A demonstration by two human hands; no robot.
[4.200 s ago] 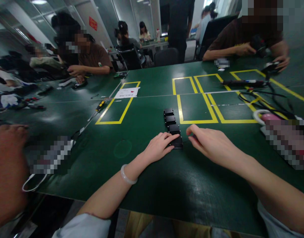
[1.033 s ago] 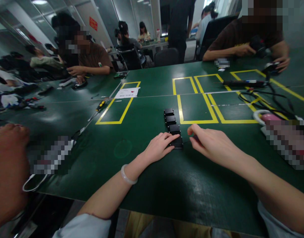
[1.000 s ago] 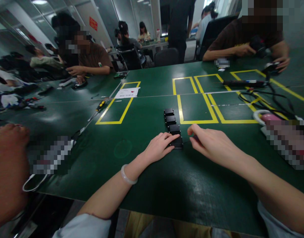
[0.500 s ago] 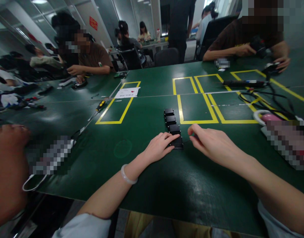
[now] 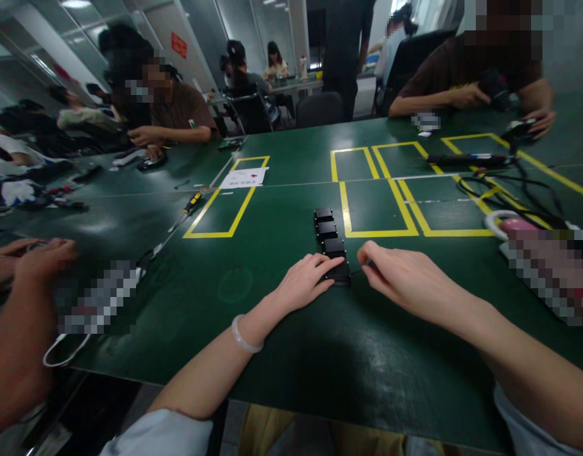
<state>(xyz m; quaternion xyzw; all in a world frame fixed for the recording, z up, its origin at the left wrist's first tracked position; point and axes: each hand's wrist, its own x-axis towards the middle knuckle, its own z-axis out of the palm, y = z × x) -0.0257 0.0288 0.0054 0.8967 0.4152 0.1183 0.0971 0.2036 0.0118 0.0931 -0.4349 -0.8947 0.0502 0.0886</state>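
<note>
Several small black boxes (image 5: 327, 229) lie in a row on the green table (image 5: 291, 354), running away from me. My left hand (image 5: 303, 282) rests with its fingers over the left side of the nearest black box (image 5: 343, 273) and holds it down. My right hand (image 5: 400, 278) sits just right of that box with thumb and forefinger pinched together. A thin dark piece (image 5: 355, 272) runs from those fingertips to the box's right side; it is too small to identify. A pale bracelet circles my left wrist.
Yellow tape rectangles (image 5: 374, 209) mark the table beyond the boxes. A screwdriver (image 5: 192, 202) and a white paper (image 5: 244, 177) lie at the left, black cables (image 5: 510, 190) and a pink object (image 5: 512, 225) at the right. A co-worker's hand (image 5: 39, 259) rests at the left edge; other people sit across.
My hands have hardly moved; the right fingertips have shifted slightly toward the nearest box. The co-worker's hand at the left has spread out over the table.
</note>
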